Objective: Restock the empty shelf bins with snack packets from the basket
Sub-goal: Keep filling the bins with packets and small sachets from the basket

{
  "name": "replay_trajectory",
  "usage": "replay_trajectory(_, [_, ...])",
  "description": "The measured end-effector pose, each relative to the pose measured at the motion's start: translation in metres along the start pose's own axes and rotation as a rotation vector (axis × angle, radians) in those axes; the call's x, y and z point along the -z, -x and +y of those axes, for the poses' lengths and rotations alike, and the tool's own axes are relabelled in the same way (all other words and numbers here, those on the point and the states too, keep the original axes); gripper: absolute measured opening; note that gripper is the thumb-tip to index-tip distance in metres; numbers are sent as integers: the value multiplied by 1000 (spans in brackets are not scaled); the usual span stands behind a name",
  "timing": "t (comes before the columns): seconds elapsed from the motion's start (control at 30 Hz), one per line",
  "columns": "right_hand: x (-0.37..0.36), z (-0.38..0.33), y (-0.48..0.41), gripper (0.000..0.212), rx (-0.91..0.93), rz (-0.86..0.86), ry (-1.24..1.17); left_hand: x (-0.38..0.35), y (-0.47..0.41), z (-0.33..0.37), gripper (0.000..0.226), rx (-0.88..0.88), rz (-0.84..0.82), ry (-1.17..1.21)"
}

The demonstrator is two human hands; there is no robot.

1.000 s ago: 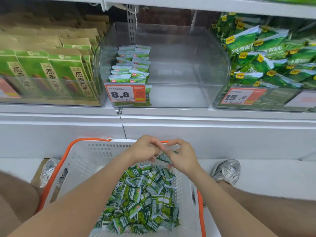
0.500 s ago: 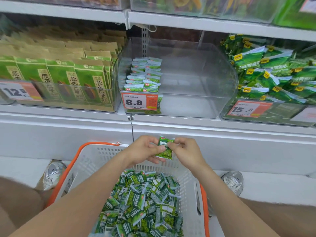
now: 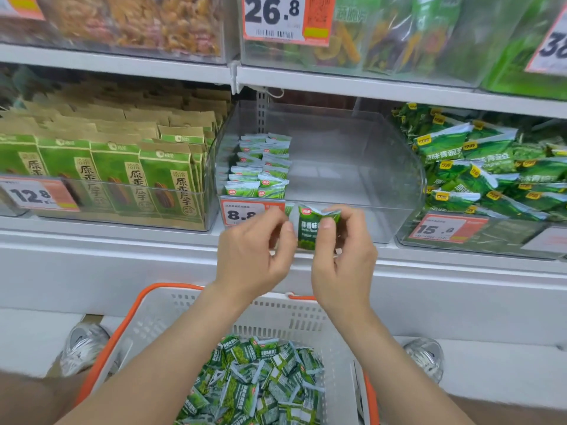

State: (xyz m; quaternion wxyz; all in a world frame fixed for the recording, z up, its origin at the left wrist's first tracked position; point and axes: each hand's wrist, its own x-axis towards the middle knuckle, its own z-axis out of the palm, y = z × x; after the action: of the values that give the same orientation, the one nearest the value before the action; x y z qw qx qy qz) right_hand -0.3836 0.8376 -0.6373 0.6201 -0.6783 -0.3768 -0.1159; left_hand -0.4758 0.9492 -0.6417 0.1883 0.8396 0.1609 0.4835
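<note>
**Packet raised to the bin**

The packet [image 3: 310, 233] has come up out of the basket [image 3: 159, 320] to the front of the half-filled bin [image 3: 383, 167]. The left hand [image 3: 254, 256] and right hand [image 3: 340, 262] each pinch a side of it, so placing looks next

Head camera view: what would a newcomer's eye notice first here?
First, the small green packet at the picture's middle, pinched by the right hand, with the left hand close beside it. Behind it stands the clear bin, mostly bare, with two short rows of packets at its left. Below, the white basket holds a heap of green packets.
</note>
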Motion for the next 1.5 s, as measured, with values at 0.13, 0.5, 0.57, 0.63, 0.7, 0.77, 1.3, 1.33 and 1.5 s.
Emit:
replay_trajectory(0.13, [-2,-21,-48,17,47,63,-52,13,-42,12,5,-99,126,-128])
replay_trajectory(0.5, [-69,40,-189,26,-391,-302,435,1,-109,-40,37,-60,-469,-344])
replay_trajectory(0.57, [-86,50,-206,31,-440,-390,542,-6,-118,-48,47,-77,-567,-328])
replay_trajectory(0.63, [-98,64,-221,32,-444,-485,696,-13,-120,-56,64,-59,-741,-351])
replay_trajectory(0.7, [-109,78,-232,34,-412,-522,843,-18,-121,-63,69,-8,-903,-405])
replay_trajectory(0.77, [-116,90,-241,42,-380,-517,900,-20,-124,-63,62,35,-973,-406])
replay_trajectory(1.3, [-137,95,-238,29,-347,-562,867,-17,-122,-59,61,84,-923,-329])
replay_trajectory(1.33, [-135,92,-236,20,-344,-642,869,-17,-122,-59,60,83,-905,-326])
replay_trajectory(1.5, [-115,67,-229,9,-245,-922,970,-9,-117,-55,47,25,-693,-255])
